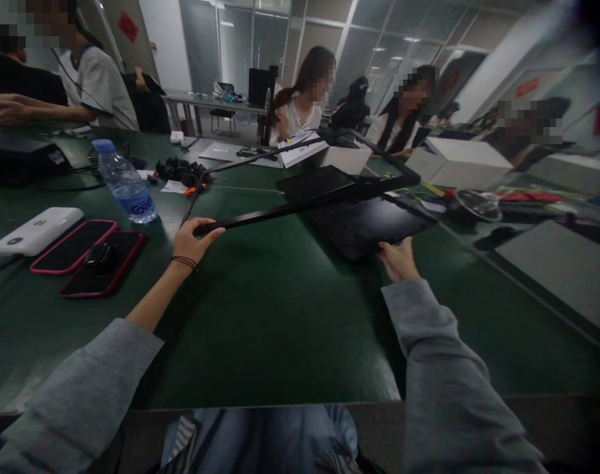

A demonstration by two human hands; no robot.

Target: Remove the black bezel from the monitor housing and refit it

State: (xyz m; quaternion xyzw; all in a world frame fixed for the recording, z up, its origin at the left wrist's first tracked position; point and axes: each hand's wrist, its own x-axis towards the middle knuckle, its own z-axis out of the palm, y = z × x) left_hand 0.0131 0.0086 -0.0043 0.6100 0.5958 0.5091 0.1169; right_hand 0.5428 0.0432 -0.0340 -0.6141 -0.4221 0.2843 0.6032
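My left hand [195, 245] is closed around the near left corner of a thin black rectangular frame [260, 215], like a screen bezel. The frame is raised above the green table and tilted, its far side reaching toward the boxes. Lower down on the right, my right hand [399, 261] pinches the near edge of a flat black panel [364, 227] with a glossy patch. Part of the panel lies behind the frame's near bar. Another dark flat piece [314, 183] shows beyond it; whether the two are joined I cannot tell.
A water bottle [127, 184], a white power bank [37, 230] and two red-edged phones [77, 247] are on the left. Dark cables [181, 172] lie behind. At right are white boxes [460, 161], a metal bowl [477, 205] and a grey panel [566, 273]. Several people sit beyond.
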